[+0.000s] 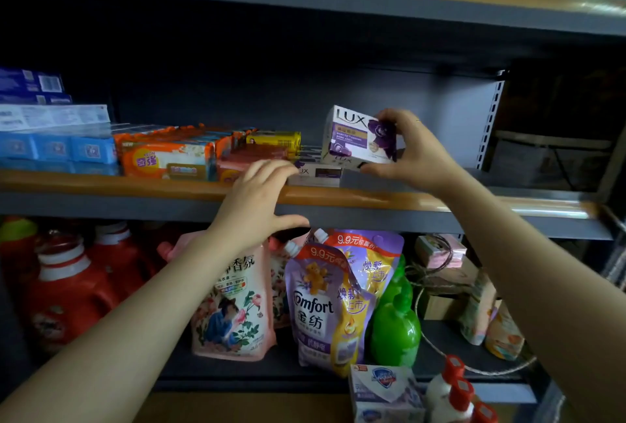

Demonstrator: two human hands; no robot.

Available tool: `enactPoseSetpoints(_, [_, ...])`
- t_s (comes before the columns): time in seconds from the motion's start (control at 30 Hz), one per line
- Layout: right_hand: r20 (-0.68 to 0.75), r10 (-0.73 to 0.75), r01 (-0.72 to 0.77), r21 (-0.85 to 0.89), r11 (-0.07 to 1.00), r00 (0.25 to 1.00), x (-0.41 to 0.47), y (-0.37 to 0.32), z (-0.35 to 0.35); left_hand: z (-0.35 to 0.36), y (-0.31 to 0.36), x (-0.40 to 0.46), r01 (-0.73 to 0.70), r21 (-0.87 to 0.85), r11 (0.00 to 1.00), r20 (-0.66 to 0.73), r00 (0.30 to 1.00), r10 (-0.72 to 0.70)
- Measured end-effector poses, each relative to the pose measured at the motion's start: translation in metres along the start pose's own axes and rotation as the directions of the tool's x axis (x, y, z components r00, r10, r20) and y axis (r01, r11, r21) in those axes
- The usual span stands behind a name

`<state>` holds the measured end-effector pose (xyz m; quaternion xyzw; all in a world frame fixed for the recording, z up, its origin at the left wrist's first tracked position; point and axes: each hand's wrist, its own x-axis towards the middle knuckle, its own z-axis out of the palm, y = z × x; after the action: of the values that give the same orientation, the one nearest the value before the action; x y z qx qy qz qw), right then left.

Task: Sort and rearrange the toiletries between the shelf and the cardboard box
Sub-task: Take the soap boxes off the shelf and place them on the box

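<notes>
My right hand [411, 148] pinches Lux soap box [360, 136] over shelf [372, 197] front edge; left hand [261, 199] spread, empty. Risk: tilted box slips off stacked Lux box [316, 174].

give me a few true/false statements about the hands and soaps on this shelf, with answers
1. The right hand holds a white and purple LUX soap box. True.
2. The left hand grips an orange soap pack. False: it is open near the shelf's wooden front edge, holding nothing.
3. The purple Comfort softener pouch stands on the lower shelf. True.
4. The held box is red. False: white and purple.
</notes>
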<state>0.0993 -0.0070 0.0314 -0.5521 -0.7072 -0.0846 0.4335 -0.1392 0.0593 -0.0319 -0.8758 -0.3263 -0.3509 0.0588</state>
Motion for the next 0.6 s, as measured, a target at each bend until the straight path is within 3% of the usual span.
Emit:
enactPoseSetpoints(0.07, [0.022,-0.003,-0.002,0.230,0.973,1.000,-0.020,-0.011,0.003,-0.008,0.012,-0.002,0.067,-0.234,0.970,-0.066,0.994,-0.085])
enactPoseSetpoints(0.13, [0.124,-0.026,-0.043,0.523,0.851,0.992,-0.040,-0.019,0.011,-0.018,0.028,-0.007,0.041,-0.482,0.875,-0.148,0.981,-0.127])
enactPoseSetpoints(0.2, [0.210,-0.017,-0.133,0.677,0.724,0.978,-0.052,-0.021,0.019,-0.026,0.042,-0.011,-0.074,-0.562,0.824,-0.226,0.972,-0.067])
enactPoseSetpoints(0.27, [0.258,0.026,-0.208,0.711,0.672,0.966,-0.058,-0.025,0.024,-0.029,0.047,-0.013,-0.156,-0.544,0.825,-0.268,0.963,0.005])
enactPoseSetpoints(0.33, [0.265,0.047,-0.227,0.707,0.670,0.963,-0.060,-0.027,0.025,-0.028,0.047,-0.013,-0.137,-0.585,0.799,-0.251,0.968,-0.018])
enactPoseSetpoints(0.43, [0.248,0.070,-0.222,0.661,0.717,0.966,-0.063,-0.028,0.023,-0.025,0.046,-0.016,-0.090,-0.733,0.674,-0.182,0.981,-0.068])
enactPoseSetpoints(0.53, [0.112,0.034,-0.067,0.312,0.948,0.993,-0.066,-0.028,0.022,-0.023,0.043,-0.022,0.014,-0.834,0.551,-0.056,0.992,-0.111])
enactPoseSetpoints(0.6, [0.027,-0.097,0.095,0.089,0.992,0.995,-0.071,-0.026,0.026,-0.021,0.040,-0.023,0.097,-0.839,0.536,-0.002,0.984,-0.180])
